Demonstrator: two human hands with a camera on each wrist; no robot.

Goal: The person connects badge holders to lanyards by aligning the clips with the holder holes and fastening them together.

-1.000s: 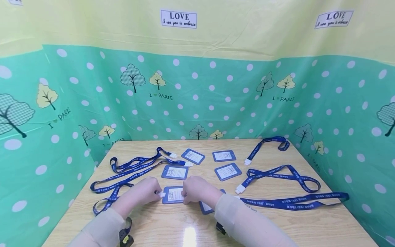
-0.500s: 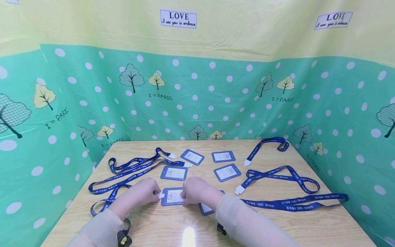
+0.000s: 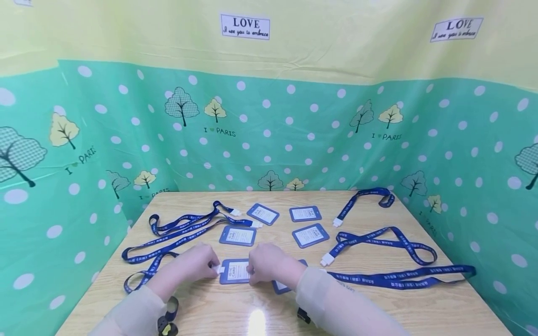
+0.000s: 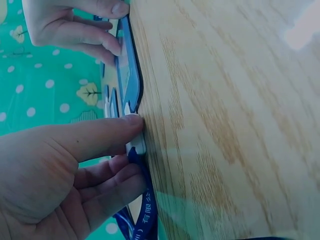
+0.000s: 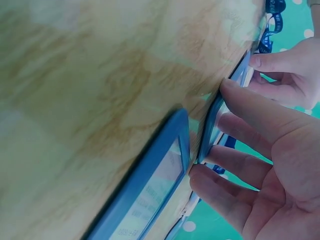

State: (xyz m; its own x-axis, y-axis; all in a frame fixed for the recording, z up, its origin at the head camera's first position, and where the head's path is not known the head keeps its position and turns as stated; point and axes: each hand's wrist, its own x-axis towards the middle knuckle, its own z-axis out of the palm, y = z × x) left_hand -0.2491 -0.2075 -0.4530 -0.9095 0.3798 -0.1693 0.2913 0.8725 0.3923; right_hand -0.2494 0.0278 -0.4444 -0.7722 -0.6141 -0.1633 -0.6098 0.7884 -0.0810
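My left hand [image 3: 195,264] pinches the white plastic clip [image 4: 137,145] of a blue lanyard [image 4: 146,210] between thumb and fingers. That clip meets the slotted left end of a blue-framed ID card holder [image 3: 236,271], which lies on the table. At the holder's other end, my right hand [image 3: 269,264] grips its edges, with the thumb [image 5: 235,90] on the near edge and fingers across the far one. Whether the clip's hook is through the slot is too small to tell. Partly under my right forearm lies another card holder [image 5: 150,185].
Several more card holders, such as one [image 3: 310,234], lie on the wooden table [image 3: 235,312] beyond my hands. Blue lanyards with white clips lie on the left [image 3: 180,240] and right [image 3: 386,240]. A green dotted curtain [image 3: 269,140] encloses the back and sides.
Both hands have kept their hold while the card holder and clip shifted slightly toward me. The other card holders and lanyards have stayed in place.
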